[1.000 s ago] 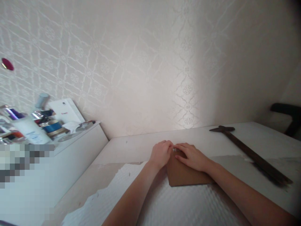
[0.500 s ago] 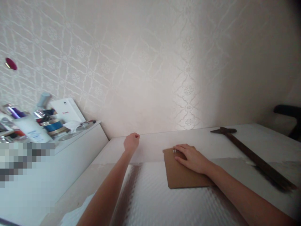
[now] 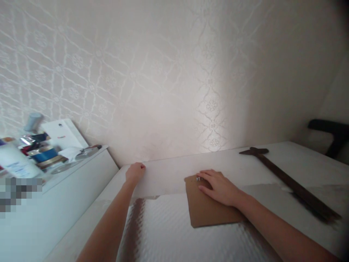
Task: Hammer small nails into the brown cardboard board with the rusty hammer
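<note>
A brown cardboard piece [image 3: 207,211] lies flat on a white table [image 3: 169,174] covered partly by bubble wrap [image 3: 174,233]. My right hand [image 3: 218,185] rests flat on the cardboard's far corner, fingers stretched out, beside a few small metal bits [image 3: 198,178]. My left hand [image 3: 135,171] is out at the table's far left corner near the wall, fingers curled into a loose fist; whether anything is inside it is hidden.
A long dark wooden-handled tool [image 3: 289,183] lies on the table at right. A lower white cabinet [image 3: 81,171] at left carries bottles, a blue tin [image 3: 43,154] and a white box. Patterned wall behind; a black chair arm [image 3: 329,127] at far right.
My left hand left the cardboard and moved left to the table's far corner, curled shut. The right hand stayed on the cardboard. The view shifted slightly.
</note>
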Demonstrator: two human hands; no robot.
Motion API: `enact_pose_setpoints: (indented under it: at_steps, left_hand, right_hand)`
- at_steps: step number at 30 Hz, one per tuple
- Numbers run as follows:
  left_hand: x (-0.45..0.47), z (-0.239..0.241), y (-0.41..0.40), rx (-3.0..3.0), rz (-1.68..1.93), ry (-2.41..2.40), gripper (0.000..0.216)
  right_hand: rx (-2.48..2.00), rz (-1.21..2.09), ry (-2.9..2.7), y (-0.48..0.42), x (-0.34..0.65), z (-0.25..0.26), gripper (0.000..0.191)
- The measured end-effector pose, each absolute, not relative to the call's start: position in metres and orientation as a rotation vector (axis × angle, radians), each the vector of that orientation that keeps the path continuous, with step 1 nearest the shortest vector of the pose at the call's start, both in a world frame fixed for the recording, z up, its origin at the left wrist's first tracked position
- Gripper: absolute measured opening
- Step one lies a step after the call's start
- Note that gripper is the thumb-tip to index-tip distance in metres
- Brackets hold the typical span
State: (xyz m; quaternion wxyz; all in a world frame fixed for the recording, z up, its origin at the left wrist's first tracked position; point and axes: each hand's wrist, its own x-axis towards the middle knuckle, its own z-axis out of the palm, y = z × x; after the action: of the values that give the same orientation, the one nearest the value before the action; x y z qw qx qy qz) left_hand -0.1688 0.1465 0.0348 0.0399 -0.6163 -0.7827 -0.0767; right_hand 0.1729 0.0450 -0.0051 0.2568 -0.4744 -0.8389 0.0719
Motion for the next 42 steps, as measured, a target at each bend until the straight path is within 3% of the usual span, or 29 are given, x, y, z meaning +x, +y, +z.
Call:
enact_pose_setpoints:
  at_steps: [9,16,19,30,42]
  left_hand:
    - [-0.125,0.049,0.141,-2.000,-0.293,-2.230,0.026]
    - [-0.032,0.062,0.101,-2.696,-0.459,-1.650,0.026]
    - [-0.004,0.059,0.085,-2.868,-0.363,-1.498,0.027]
    - [0.012,0.056,0.075,-2.813,-0.109,-1.565,0.019]
    - [0.014,0.053,0.071,-2.747,-0.005,-1.330,0.025]
  right_hand:
    - [-1.288,0.215,-2.277,0.046,0.173,-0.004,0.043]
    - [-1.299,0.213,-2.283,0.045,0.172,-0.001,0.045]
    - [-1.288,0.214,-2.303,0.045,0.172,0.000,0.043]
    - [-1.287,0.203,-2.315,0.046,0.172,0.002,0.039]
    - [-1.280,0.201,-2.316,0.048,0.172,0.000,0.037]
